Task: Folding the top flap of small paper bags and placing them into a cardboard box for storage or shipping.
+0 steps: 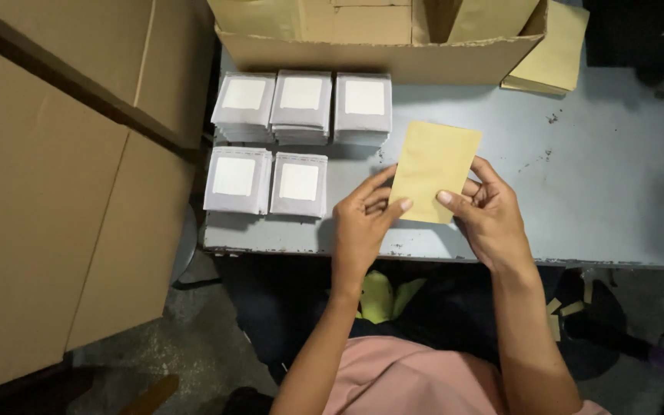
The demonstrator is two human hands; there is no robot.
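Both hands on one tan paper envelope (433,170), held just above the grey table (616,177), centre of frame, slightly tilted right. Left hand (363,223) pinches its lower-left corner, thumb on the front, fingers behind; right hand (489,215) pinches the lower-right edge the same way. Both grips closed on the envelope, nothing else held. Envelope's bottom edge sits near the table's front edge, which runs across the frame at mid-height, chipped and worn. Left of the hands: two stacks of grey packets with white squares (264,181) near the front-left corner, touching side by side; three more stacks (302,106) in a row behind them, narrow gap between rows. An open cardboard box (378,46) spans the top of frame, its front wall just behind the back row. A pile of tan envelopes (555,54) leans at the box's right end, upper right. Open tabletop is right of the hands, wide bare grey patch with scuffs and specks. Large cardboard panels (48,200) wall off the left side of frame, close to the table's left edge. Below the table: dark floor, a yellow-green item (382,296) by the person's lap, paper scraps (566,311) at lower right.
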